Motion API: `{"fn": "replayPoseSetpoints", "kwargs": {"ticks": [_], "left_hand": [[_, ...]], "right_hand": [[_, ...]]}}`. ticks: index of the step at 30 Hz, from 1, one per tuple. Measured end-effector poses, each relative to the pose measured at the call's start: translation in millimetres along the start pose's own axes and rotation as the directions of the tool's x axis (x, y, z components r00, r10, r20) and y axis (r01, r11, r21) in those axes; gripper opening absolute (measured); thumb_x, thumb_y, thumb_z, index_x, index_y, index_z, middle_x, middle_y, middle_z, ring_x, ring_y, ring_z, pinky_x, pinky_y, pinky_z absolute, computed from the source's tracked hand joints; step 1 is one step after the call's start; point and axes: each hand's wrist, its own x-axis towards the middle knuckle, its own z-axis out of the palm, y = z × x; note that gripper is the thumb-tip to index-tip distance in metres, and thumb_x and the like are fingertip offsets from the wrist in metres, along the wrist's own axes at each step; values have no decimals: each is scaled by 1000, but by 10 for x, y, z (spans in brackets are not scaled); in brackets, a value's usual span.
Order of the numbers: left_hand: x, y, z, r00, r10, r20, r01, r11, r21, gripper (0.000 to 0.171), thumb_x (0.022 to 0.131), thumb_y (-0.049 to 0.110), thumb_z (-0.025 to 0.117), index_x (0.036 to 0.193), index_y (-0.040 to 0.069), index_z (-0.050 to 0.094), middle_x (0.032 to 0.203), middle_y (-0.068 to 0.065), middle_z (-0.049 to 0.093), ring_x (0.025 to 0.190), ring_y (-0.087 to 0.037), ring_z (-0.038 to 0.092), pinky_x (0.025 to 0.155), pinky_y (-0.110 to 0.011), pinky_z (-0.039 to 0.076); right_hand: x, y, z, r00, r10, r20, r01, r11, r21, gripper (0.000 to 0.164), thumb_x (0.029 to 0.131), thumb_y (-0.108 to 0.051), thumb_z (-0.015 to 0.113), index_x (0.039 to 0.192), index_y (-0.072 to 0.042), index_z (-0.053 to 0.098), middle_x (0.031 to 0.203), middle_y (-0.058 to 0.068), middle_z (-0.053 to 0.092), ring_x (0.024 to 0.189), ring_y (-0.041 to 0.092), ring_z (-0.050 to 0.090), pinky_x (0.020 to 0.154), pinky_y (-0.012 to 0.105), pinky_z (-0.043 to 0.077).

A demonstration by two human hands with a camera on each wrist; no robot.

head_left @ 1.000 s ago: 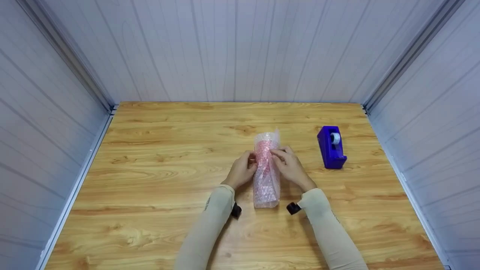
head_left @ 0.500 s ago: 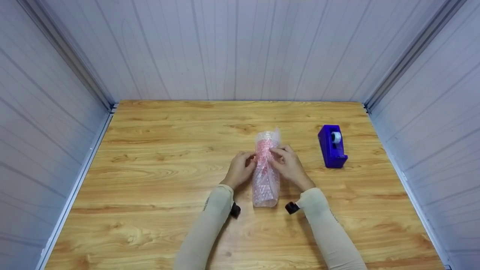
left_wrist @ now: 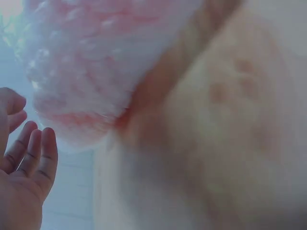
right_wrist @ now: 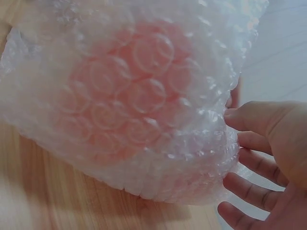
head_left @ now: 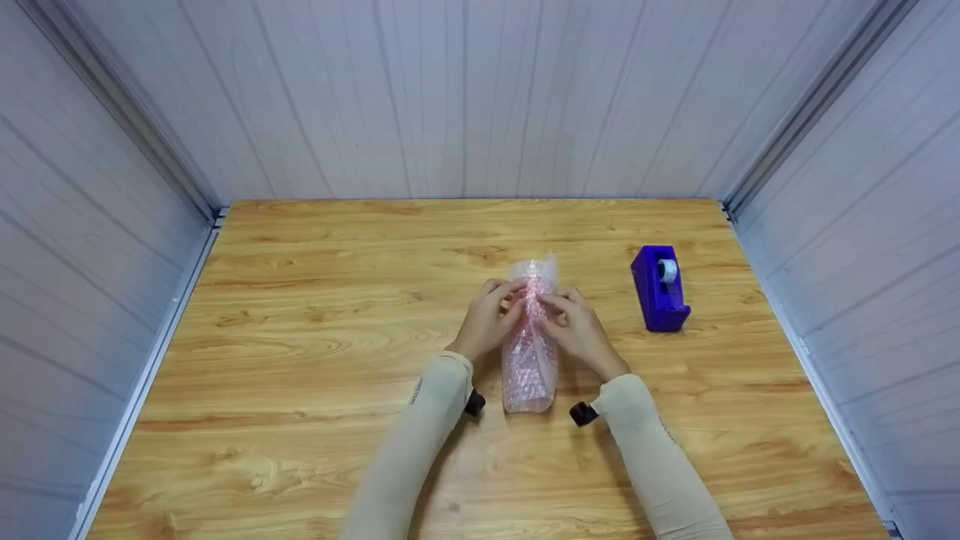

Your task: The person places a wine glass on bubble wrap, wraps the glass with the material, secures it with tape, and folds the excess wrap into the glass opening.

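A roll of clear bubble wrap (head_left: pixel 529 375) lies lengthwise on the table, with a pink object (right_wrist: pixel 139 91) showing through its layers. My left hand (head_left: pixel 484 319) reaches over the roll from the left, index finger and thumb at its upper surface. In the left wrist view, several of its fingers (left_wrist: pixel 47 160) are loosely bent beside the wrap. From the right, my right hand (head_left: pixel 581 334) pinches the wrap's loose edge between thumb and index finger. The right wrist view shows that thumb (right_wrist: pixel 249 115) against the wrap, the other fingers spread below.
A blue tape dispenser (head_left: pixel 660 289) with a white tape roll (head_left: pixel 667 271) stands to the right of the bubble wrap. The wood-grain table (head_left: pixel 300 337) is enclosed by pale panel walls (head_left: pixel 465 97) at the back and both sides.
My left hand has moved up and right, from the roll's left side onto its upper surface. The right hand keeps its place at the wrap's edge. The view has shifted slightly.
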Motion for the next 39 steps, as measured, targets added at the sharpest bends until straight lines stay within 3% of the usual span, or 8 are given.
{"fn": "replayPoseSetpoints", "kwargs": {"ticks": [3, 7, 14, 18, 26, 32, 39], "left_hand": [[78, 29, -11, 998, 38, 49, -40, 999, 36, 34, 96, 8, 66, 129, 2, 65, 113, -17, 58, 93, -25, 62, 77, -27, 55], [166, 70, -50, 987, -11, 157, -7, 994, 113, 40, 97, 12, 65, 137, 8, 61, 116, -16, 52, 87, -21, 56, 76, -29, 52], [316, 133, -144, 931, -94, 352, 18, 977, 213, 46, 100, 17, 62, 145, 18, 56, 118, -13, 44, 80, -14, 46, 70, -26, 45], [353, 148, -186, 901, -112, 420, 13, 973, 232, 47, 99, 19, 62, 145, 18, 55, 120, -13, 42, 84, -14, 46, 72, -26, 45], [368, 160, -242, 861, -131, 491, 31, 978, 206, 54, 96, 18, 65, 148, 16, 51, 121, -12, 38, 83, -16, 51, 70, -24, 46], [383, 153, -252, 862, -113, 495, 19, 981, 192, 56, 93, 17, 69, 147, 13, 53, 122, -14, 39, 85, -18, 53, 72, -24, 46], [391, 139, -245, 854, -117, 507, 31, 984, 175, 57, 93, 18, 69, 147, 13, 52, 123, -13, 38, 87, -18, 53, 73, -24, 47]], "right_hand": [[0, 2, 8, 1000, 9, 17, -9, 1000, -10, 43, 91, -10, 72, 133, -2, 63, 120, 15, 54, 98, 27, 57, 83, 43, 51], [6, 10, 15, 999, 9, 31, -9, 1000, -2, 44, 92, -8, 71, 135, -2, 62, 120, 15, 54, 102, 28, 56, 88, 46, 51], [17, 19, -6, 999, -24, 26, 23, 1000, 14, 48, 90, -7, 74, 135, -2, 61, 123, 16, 54, 105, 30, 57, 90, 45, 51], [11, 26, -9, 999, -33, 40, 32, 999, 19, 52, 88, -9, 77, 136, -2, 60, 130, 18, 52, 107, 31, 57, 91, 45, 52], [-49, 22, -48, 990, -28, 139, 30, 999, -11, 72, 82, -20, 85, 143, -1, 52, 137, 16, 44, 122, 31, 47, 101, 47, 44], [-97, 0, -104, 968, -13, 251, 23, 999, -37, 95, 79, -30, 87, 154, -4, 36, 148, 13, 31, 134, 31, 33, 108, 49, 37], [-115, -5, -131, 950, -2, 313, 22, 998, -58, 100, 80, -33, 86, 158, -7, 28, 152, 12, 24, 138, 30, 29, 109, 48, 36]]}}
